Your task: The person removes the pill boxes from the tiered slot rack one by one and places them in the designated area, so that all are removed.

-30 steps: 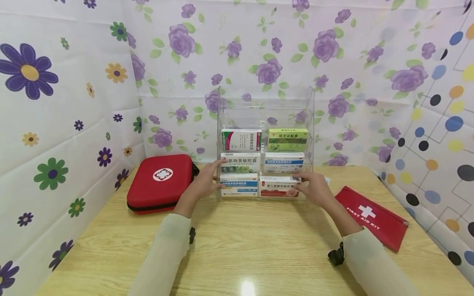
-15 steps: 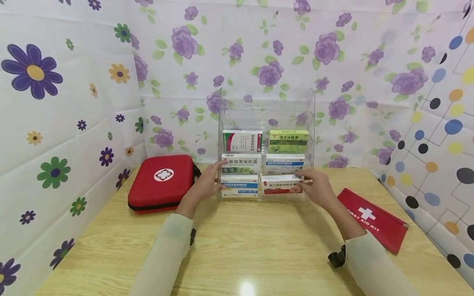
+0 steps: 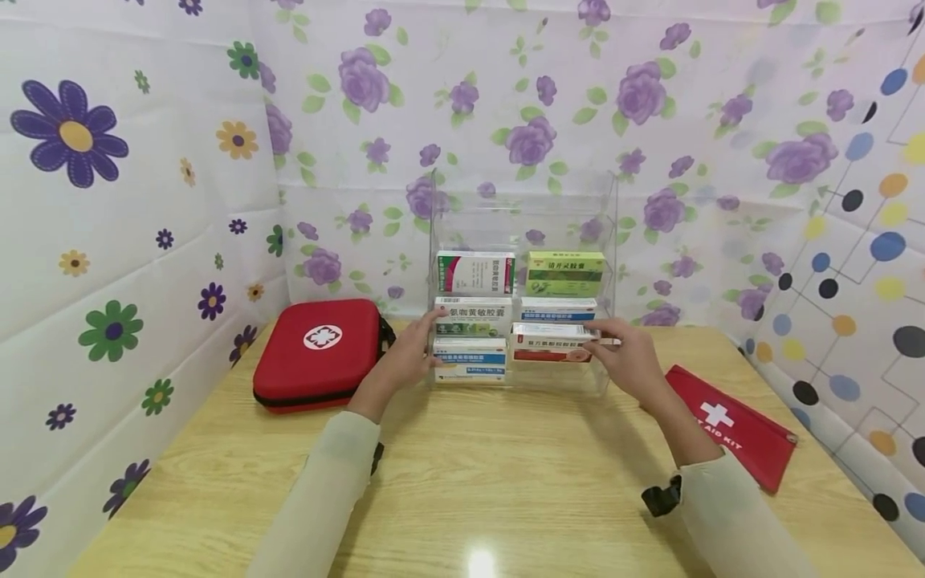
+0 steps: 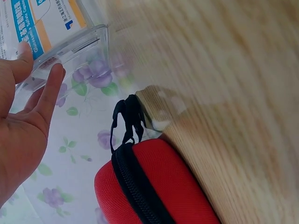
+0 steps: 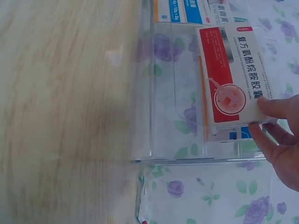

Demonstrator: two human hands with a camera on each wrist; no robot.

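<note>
My right hand [image 3: 627,357] pinches the end of a white and red medicine box [image 3: 551,343]. This box is raised above the bottom tier of a clear acrylic rack [image 3: 556,380], overlapping a blue and white box [image 3: 558,310] behind it. In the right wrist view the thumb lies on the box's printed front, fingers at its end and underside. At the rack's left side, my left hand [image 3: 407,351] has its fingers extended, with fingertips right at a white and green box [image 3: 473,316] and thumb by the lower blue and white box [image 3: 470,360].
On the upper occupied tier stand a white, green and magenta box [image 3: 475,273] and a yellow-green box [image 3: 565,274]. A red hard case [image 3: 315,353] lies left of the rack, a red first aid pouch [image 3: 737,429] to the right. Patterned cloth hangs around the wooden table [image 3: 462,482].
The right hand has lifted the white and red box up from the bottom right place of the rack, so it covers more of the box behind. The left hand stays at the rack's left side.
</note>
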